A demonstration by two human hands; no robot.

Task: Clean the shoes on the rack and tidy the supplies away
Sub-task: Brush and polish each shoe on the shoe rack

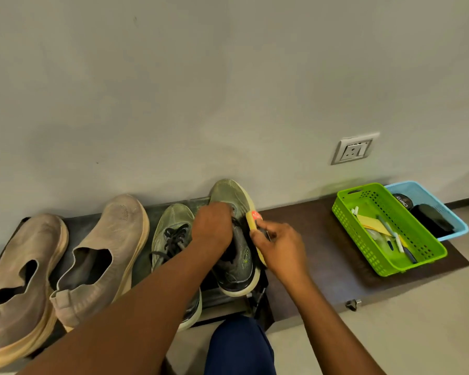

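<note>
A grey-green running shoe [234, 262] with a pale yellow sole is lifted off the low dark rack [303, 255], toe up against the wall. My left hand [214, 226] grips it over the laces. My right hand [278, 246] holds a small brush [253, 221] with a yellowish back and a red label against the shoe's right side. Its partner [171, 239], with black laces, lies on the rack just to the left, partly under my left forearm. Two beige slip-on shoes [19, 277] [106, 255] stand at the rack's left end.
A green basket [347, 209] holding markers, papers and small items sits at the rack's right end. Behind it is a blue basket [431, 193] with a polish tin [402, 201] and a dark brush [432, 220]. A wall socket [355, 150] is above. My knee [238, 347] is below.
</note>
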